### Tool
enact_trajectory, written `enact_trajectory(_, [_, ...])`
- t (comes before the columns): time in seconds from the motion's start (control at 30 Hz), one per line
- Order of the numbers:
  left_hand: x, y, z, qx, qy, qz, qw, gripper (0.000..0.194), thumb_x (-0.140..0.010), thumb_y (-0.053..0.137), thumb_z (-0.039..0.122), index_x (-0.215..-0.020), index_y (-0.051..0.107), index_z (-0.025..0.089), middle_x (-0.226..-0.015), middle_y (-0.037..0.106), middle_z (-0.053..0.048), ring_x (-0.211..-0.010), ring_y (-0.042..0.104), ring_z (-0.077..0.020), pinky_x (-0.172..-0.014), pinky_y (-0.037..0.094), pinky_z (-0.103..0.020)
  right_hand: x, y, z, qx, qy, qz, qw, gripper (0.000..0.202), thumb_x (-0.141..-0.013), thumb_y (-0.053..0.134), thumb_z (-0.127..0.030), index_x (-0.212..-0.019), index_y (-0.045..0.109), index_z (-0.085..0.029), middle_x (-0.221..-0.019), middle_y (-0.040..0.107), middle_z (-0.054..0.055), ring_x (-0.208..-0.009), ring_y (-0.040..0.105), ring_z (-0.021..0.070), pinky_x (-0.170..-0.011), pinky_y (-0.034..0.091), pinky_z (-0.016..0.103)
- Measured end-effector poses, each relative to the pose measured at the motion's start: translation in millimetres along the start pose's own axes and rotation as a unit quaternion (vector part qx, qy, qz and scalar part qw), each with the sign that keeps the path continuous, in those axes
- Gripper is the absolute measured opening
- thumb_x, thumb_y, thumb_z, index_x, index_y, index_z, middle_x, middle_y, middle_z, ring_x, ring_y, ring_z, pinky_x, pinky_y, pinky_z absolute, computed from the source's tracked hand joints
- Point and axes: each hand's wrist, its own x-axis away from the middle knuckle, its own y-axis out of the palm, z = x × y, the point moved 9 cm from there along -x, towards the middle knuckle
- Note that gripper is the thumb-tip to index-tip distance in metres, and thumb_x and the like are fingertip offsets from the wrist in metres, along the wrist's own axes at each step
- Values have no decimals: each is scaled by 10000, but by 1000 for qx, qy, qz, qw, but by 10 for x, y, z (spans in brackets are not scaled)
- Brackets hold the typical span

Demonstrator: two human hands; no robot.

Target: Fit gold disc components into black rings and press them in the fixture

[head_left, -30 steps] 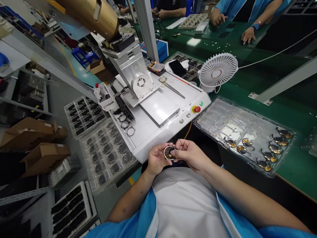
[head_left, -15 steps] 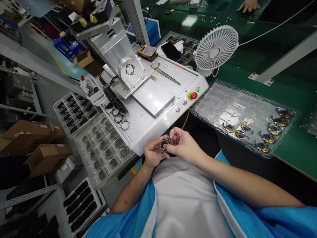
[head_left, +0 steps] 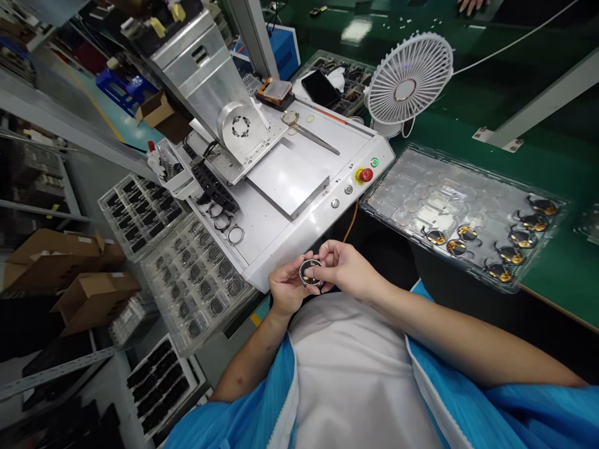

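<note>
A small round part with a silver rim and dark inside is held low in front of my white shirt. Around its left and lower edge, the fingers of my left hand are wrapped. My right hand presses a thumb onto its inner face while the fingers curl at its upper right edge. Beyond the hands stands a white machine with a flat metal plate. Three metal rings lie on the machine's left side.
On the right, a clear tray bears several round parts with black straps. Two compartment trays sit at left, the nearer one filled. A white fan, tweezers and a red button are further back. A person's hand shows at the top.
The round part has tilted so its face shows more toward the camera, and my right thumb has shifted on it. The view has moved slightly.
</note>
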Motion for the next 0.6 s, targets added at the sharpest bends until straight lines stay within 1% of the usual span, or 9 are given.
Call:
enact_trajectory(0.03, [10,-13,0,-5,2,2,1000,606,-444,1017,334,-1014,814,329,-1042,824,-30,-926,806,-256,-803,683,-348,-5,-11,46,19,15,-7,1000,519,-595,936,-402,-777,488,-213,-584,660,-17,-486,621,136,-411,490,203])
enact_trajectory(0.1, [32,-5,6,-15,6,-10,1000,578,-492,1007,305,-1034,809,333,-1077,815,-34,-953,801,-261,-846,679,-370,-14,-22,111,29,25,-25,999,519,-607,937,-458,-716,500,-200,-556,662,3,-451,582,113,-380,481,186])
enact_trajectory(0.2, [58,42,23,-42,8,-36,998,583,-521,998,216,-1060,803,325,-1121,799,-47,-993,791,-279,-919,661,-422,-35,-45,141,-13,5,-34,999,564,-593,942,-488,-655,459,-204,-511,639,-14,-376,507,81,-352,484,188])
enact_trajectory(0.3, [60,74,82,-65,30,-40,997,588,-543,986,177,-1083,800,314,-1119,800,-58,-1045,775,-302,-969,640,-457,-52,-32,145,-43,-11,-41,998,593,-570,952,-495,-646,439,-207,-503,637,-16,-360,522,93,-344,496,201])
enact_trajectory(0.4, [38,109,134,-58,53,-47,996,590,-579,971,161,-1114,789,329,-1138,797,-56,-1053,774,-294,-947,648,-426,-77,-9,116,-38,-29,-38,998,594,-576,946,-514,-652,442,-208,-503,636,-13,-364,544,110,-351,513,219])
enact_trajectory(0.47, [7,83,120,-47,44,-28,998,559,-615,959,182,-1131,785,312,-1148,796,-69,-1039,779,-286,-911,657,-401,-127,-28,76,-5,-37,-23,999,564,-597,934,-526,-672,480,-200,-497,624,-19,-372,549,111,-362,525,223])
enact_trajectory(0.53, [-22,10,88,-38,20,17,999,514,-655,943,229,-1141,782,269,-1145,799,-91,-1049,775,-287,-906,654,-394,-227,-83,-15,58,-42,-10,997,529,-590,946,-505,-741,553,-184,-531,639,-15,-410,582,124,-363,517,210])
enact_trajectory(0.6, [-34,-44,77,-29,-1,53,998,485,-694,923,262,-1154,769,238,-1151,799,-104,-1083,763,-288,-955,631,-410,-375,-225,-222,100,-65,26,992,548,-569,960,-492,-838,596,-181,-570,658,-12,-422,592,130,-339,481,193])
